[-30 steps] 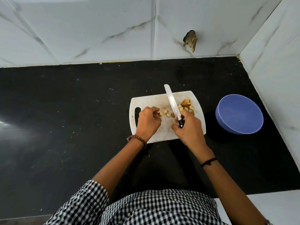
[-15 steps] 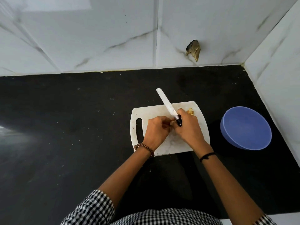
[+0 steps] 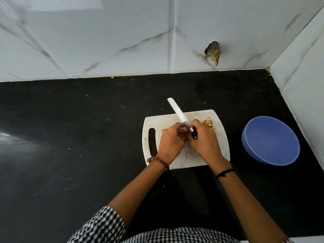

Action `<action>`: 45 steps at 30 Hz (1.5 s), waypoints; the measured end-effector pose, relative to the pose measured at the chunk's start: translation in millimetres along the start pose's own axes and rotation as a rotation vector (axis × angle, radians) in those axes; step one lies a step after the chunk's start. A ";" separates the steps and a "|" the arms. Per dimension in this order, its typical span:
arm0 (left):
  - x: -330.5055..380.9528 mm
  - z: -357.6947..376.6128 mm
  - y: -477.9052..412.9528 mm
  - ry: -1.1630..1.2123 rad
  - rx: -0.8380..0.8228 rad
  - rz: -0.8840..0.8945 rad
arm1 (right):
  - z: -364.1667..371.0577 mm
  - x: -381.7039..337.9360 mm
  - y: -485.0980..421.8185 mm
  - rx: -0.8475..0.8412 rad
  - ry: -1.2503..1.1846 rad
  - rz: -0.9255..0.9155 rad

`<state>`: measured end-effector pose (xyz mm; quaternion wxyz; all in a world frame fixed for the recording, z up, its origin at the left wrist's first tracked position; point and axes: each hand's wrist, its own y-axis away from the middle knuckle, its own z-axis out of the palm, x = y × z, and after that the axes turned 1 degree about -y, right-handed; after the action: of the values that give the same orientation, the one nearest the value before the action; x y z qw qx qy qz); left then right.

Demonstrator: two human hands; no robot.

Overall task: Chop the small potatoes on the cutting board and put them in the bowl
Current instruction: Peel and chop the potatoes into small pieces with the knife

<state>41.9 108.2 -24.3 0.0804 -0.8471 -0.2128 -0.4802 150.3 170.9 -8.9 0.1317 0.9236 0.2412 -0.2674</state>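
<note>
Hands meet over the middle of the white cutting board (image 3: pixel 185 160), which lies on the black bench (image 3: pixel 87 137). The fingers of the right hand (image 3: pixel 205 141) are wrapped round the black handle of the knife (image 3: pixel 178 114), whose white blade points toward 11 o'clock, past the board's far edge. The left hand (image 3: pixel 171 142) sits at its 9 o'clock, fingers curled under and touching it; whether they grip anything I cannot tell. Chopped potato pieces (image 3: pixel 208 124) are heaped at the board's 1 o'clock corner. The blue bowl (image 3: pixel 270 142) stands at the board's 3 o'clock, apart from it.
</note>
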 end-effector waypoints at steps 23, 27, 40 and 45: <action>-33.9 -41.0 1.5 -0.315 0.134 0.002 | 24.0 -25.8 -7.0 -0.040 -0.152 -0.039; -31.1 -34.1 0.6 -0.241 0.109 0.092 | 24.7 -23.5 -3.6 -0.031 -0.182 -0.019; -36.3 -27.4 27.8 -0.220 0.078 0.108 | 25.1 -5.5 16.5 0.006 -0.268 0.117; -36.3 -33.2 21.9 -0.196 0.061 0.104 | 25.0 -5.2 21.2 0.044 -0.256 0.143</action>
<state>9.3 67.0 -36.1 0.1100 -0.8971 -0.1899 -0.3835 146.7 141.6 -24.1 0.1598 0.8995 0.1501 -0.3780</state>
